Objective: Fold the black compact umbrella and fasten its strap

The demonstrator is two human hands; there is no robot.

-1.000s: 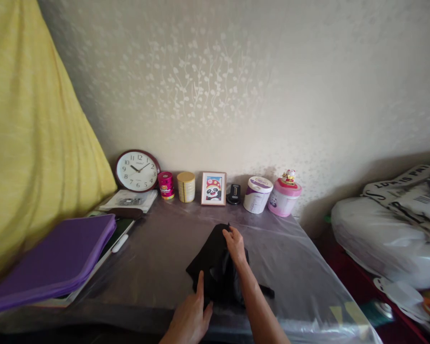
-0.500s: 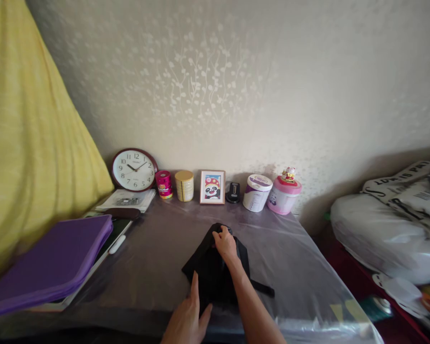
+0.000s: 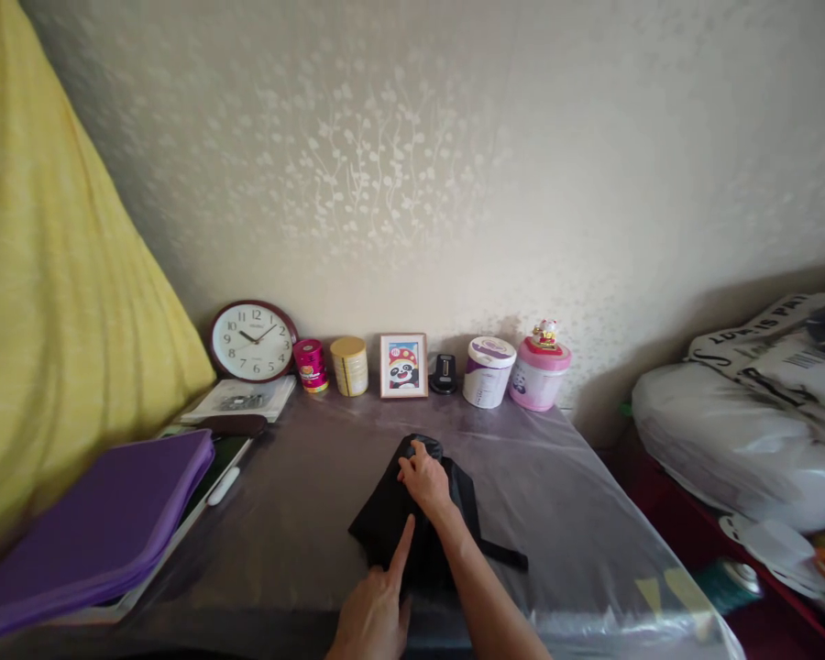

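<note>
A black fabric item (image 3: 385,513) with a strap (image 3: 503,555) at its right side lies folded on the table; its exact kind cannot be made out. My right hand (image 3: 424,481) rests on its upper folded part, fingers bent and spread over the cloth, their tips touching it. Lower down is my left hand (image 3: 378,605), its index finger stretched out over the lower part of the fabric. The thumb and other fingers of that hand are partly hidden. My right forearm covers some of the cloth.
Along the wall stand a clock (image 3: 254,340), a pink can (image 3: 311,366), a yellow can (image 3: 349,367), a picture frame (image 3: 403,366), a small black device (image 3: 444,374) and two tubs. A purple folder (image 3: 103,513) lies left. Plastic bags (image 3: 735,440) are at right.
My left hand has moved right and inward over the fabric. My right hand has shifted slightly, its fingers looser on the upper fold. The view has tilted a little.
</note>
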